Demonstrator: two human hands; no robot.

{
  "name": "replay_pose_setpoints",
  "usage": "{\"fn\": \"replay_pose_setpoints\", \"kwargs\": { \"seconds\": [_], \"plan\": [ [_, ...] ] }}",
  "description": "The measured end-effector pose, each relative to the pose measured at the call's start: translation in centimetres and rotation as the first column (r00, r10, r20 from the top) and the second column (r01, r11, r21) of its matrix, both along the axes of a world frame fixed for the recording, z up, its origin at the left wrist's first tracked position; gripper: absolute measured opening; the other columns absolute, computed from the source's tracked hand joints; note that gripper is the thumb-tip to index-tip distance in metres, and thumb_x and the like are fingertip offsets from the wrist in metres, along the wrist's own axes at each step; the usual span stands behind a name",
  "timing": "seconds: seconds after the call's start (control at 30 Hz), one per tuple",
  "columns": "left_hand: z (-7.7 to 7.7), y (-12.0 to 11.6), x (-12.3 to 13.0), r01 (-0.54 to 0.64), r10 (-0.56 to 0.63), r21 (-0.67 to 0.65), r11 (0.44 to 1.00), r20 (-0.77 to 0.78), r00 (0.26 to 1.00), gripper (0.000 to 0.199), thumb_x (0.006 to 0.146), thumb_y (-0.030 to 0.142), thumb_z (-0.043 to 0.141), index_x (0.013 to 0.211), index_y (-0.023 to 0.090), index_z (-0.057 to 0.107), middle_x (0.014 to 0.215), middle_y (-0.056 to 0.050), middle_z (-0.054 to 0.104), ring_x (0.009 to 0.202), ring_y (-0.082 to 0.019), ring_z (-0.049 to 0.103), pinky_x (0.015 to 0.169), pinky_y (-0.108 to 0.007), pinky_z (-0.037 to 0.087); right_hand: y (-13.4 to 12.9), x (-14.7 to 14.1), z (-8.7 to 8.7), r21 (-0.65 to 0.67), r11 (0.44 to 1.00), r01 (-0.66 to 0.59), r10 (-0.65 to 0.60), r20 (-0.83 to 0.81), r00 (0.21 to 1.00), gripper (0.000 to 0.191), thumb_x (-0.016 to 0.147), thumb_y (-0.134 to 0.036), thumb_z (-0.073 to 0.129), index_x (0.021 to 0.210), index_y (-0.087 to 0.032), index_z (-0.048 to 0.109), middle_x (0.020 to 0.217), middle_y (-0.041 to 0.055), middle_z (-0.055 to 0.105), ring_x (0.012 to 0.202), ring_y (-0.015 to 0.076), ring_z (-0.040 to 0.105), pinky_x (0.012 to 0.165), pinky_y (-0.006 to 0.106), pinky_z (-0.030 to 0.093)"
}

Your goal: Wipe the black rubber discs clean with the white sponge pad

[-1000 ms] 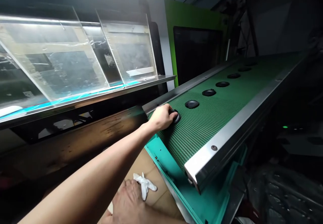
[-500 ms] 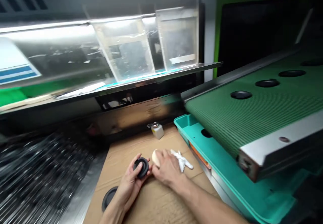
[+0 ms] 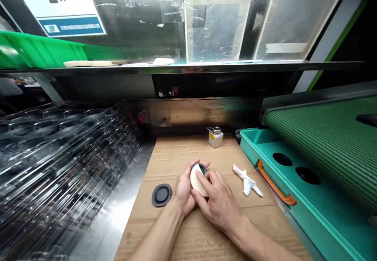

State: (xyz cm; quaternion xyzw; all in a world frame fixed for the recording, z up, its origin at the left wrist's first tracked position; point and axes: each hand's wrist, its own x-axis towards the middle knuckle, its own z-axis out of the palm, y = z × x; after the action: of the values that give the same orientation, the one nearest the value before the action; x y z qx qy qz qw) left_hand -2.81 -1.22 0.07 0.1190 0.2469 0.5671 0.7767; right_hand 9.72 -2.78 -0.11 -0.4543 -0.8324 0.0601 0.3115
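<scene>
Above the cardboard sheet [image 3: 194, 229], my left hand [image 3: 184, 188] holds a dark round part [image 3: 202, 167] in its palm. A cream oval pad [image 3: 198, 183] lies over that part, hiding most of it. My right hand [image 3: 218, 200] grips the pad from the right, with its fingers on the pad's face. Left of my hands, a second dark round part [image 3: 161, 195] rests flat on the cardboard. A crumpled white cloth [image 3: 247, 180] lies to the right.
A small white bottle [image 3: 216, 138] stands at the cardboard's back. Stacked clear trays [image 3: 73, 155] fill the left. On the right, a teal bin [image 3: 321, 214] with an orange handle [image 3: 275, 184] sits beside the green conveyor [image 3: 324, 131]. A metal shelf [image 3: 188, 69] crosses above.
The view has turned toward the right and levelled. My right hand has brought the cream pad over the dark part in my left hand. The second dark part is now fully visible.
</scene>
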Motion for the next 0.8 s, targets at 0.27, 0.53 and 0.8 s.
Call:
{"fn": "replay_pose_setpoints", "kwargs": {
  "seconds": [0.27,0.53,0.8],
  "plan": [
    [-0.2,0.2,-0.2,0.015,-0.016,-0.013,1.0,-0.045,0.999,0.033,0.092,0.035,0.048,0.112,0.012,0.059,0.123,-0.016,0.062,0.114,-0.027,0.059,0.103,-0.043,0.043,0.6,0.0,-0.3,0.034,0.999,0.022,-0.023,0.033,0.999,0.044,0.088,-0.033,0.052,0.131,-0.025,0.055,0.098,0.0086,0.052,0.088,0.0229,0.046,0.078,0.036,0.042],
    [-0.2,0.2,-0.3,0.034,-0.03,0.029,0.999,-0.125,0.992,0.031,0.092,0.033,0.049,0.111,0.012,0.06,0.124,-0.016,0.062,0.114,-0.027,0.06,0.101,-0.042,0.046,0.6,0.2,-0.2,0.022,0.999,0.031,-0.032,0.06,0.998,0.043,0.087,-0.033,0.052,0.13,-0.026,0.054,0.099,0.0082,0.052,0.092,0.0235,0.047,0.08,0.035,0.041],
    [0.0,0.4,-0.8,0.019,-0.01,0.049,0.999,-0.181,0.983,0.033,0.094,0.033,0.046,0.112,0.008,0.057,0.131,-0.023,0.055,0.112,-0.031,0.061,0.092,-0.041,0.052,4.7,4.9,-0.8,-0.128,0.928,0.349,-0.347,0.034,0.937,0.055,0.085,-0.037,0.053,0.137,-0.02,0.044,0.106,0.0091,0.05,0.087,0.0222,0.058,0.074,0.032,0.042]
  ]
}}
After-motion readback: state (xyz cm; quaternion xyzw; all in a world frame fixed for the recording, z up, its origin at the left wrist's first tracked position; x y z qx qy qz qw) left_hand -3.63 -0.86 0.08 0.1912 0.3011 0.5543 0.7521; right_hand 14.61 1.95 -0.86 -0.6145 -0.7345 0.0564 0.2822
